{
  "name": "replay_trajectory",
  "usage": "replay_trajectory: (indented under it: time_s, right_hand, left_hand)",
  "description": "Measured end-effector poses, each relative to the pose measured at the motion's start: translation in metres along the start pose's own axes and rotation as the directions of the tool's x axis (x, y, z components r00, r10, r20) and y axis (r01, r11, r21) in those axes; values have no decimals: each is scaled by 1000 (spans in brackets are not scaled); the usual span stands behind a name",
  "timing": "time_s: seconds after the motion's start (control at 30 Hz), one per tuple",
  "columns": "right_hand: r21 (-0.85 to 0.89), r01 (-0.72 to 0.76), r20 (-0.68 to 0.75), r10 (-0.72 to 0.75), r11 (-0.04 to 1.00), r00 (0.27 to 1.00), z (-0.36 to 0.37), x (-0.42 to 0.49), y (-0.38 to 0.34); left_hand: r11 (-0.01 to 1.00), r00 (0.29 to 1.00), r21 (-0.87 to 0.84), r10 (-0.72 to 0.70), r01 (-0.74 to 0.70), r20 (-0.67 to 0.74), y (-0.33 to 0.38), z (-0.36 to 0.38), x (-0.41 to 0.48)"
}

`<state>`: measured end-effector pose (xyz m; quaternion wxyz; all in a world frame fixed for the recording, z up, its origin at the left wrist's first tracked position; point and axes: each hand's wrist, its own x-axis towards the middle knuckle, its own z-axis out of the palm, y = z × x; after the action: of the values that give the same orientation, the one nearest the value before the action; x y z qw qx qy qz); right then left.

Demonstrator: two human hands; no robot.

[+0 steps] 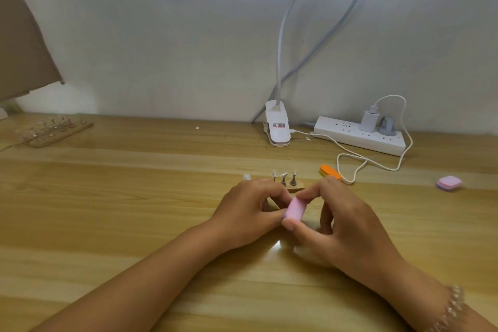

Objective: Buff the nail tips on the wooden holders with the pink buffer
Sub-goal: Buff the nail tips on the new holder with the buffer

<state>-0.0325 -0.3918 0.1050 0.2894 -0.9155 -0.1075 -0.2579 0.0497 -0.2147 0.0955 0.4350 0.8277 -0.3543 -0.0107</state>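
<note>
Stretching wide, the wooden table (107, 197) sits under both hands. The left hand (248, 213) curls its fingers around the near part of the wooden holder (295, 190) in the middle of the table. The right hand (347, 224) pinches the pink buffer (295, 209) between thumb and first finger, just in front of the holder. Small nail tips (283, 175) stand up on the holder.

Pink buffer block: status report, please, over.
Right hand pinches pink buffer block. Left hand grips small wooden holder with clear nail tips. Nothing in the way.
</note>
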Motion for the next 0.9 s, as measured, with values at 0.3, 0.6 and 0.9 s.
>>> replay_trajectory:
  time_s: [0.3,0.6,0.9]
  right_hand:
    - [15,-4,-1,4,1000,1000,0,0,1]
    - [28,-40,-52,42,999,998,-1,3,4]
    - [86,-77,-57,83,993,995,-3,6,7]
  left_hand:
    - [1000,1000,9,6,-6,-16,-1,1,1]
    - [1000,999,5,22,-22,-29,-2,1,1]
    - [1000,1000,-17,17,-17,-12,-5,2,2]
